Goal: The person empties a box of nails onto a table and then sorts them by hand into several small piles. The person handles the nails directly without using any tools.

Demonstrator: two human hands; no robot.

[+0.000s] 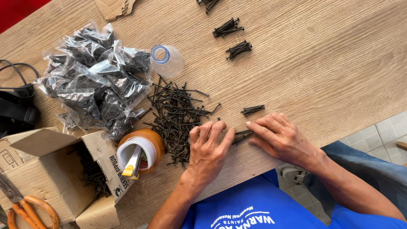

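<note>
At the near edge of the wooden table (322, 63), the person's two hands lie flat among black screws. The left hand (207, 148) rests palm down, fingers loosely curled and spread, its tips on the edge of the loose screw pile (176, 114); it grips nothing that I can see. The right hand (277, 133) is also palm down, fingers stretched out and pointing left, pressing on a small cluster (242, 136) of screws that shows between the two hands; whether any are pinched under the fingers I cannot tell. Just above the right hand lies a small bundle (253, 110) of screws, apart from the fingers. Farther up the table sit two more bundles (239, 48), one above the other, well apart from the hands. Left of the pile is a heap of clear bags (95, 76) filled with screws, and a clear plastic bottle top (166, 60) lies on its side by them. Near the left forearm stands a tape roll (146, 148) with a cutter stuck in it, beside an open carton (51, 178) holding more screws, and orange-handled scissors (29, 210) lie at the lower left corner.
</note>
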